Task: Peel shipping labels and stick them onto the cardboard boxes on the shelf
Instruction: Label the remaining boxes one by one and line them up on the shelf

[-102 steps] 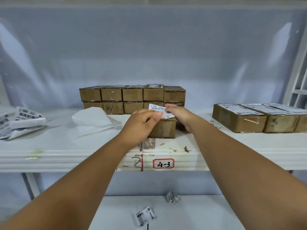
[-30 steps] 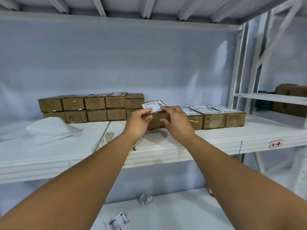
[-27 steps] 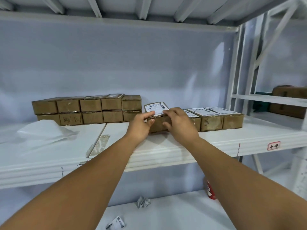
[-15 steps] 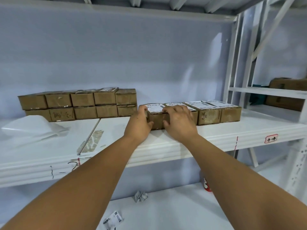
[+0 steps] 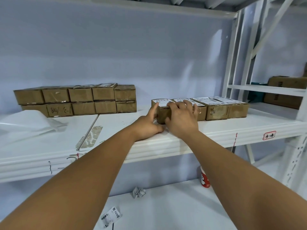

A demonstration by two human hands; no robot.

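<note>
White printed label [image 5: 162,102] atop brown cardboard box [image 5: 160,114]

A white metal shelf [image 5: 249,126] stands against a pale blue-grey wall [image 5: 116,47]; a second white rack [image 5: 265,89] adjoins at right.

Brown cardboard box [image 5: 160,113] sits flat on the shelf [image 5: 249,125], leftmost of a touching row of four, white label [image 5: 161,102] on top. Two-high stack [image 5: 79,100] sits further left.

On the white metal shelf [image 5: 232,125], brown cardboard boxes [image 5: 216,112] bore white labels [image 5: 207,101] printed black; below the shelf stood a red-and-white can [image 5: 205,180], perhaps cartoon-patterned.
</note>
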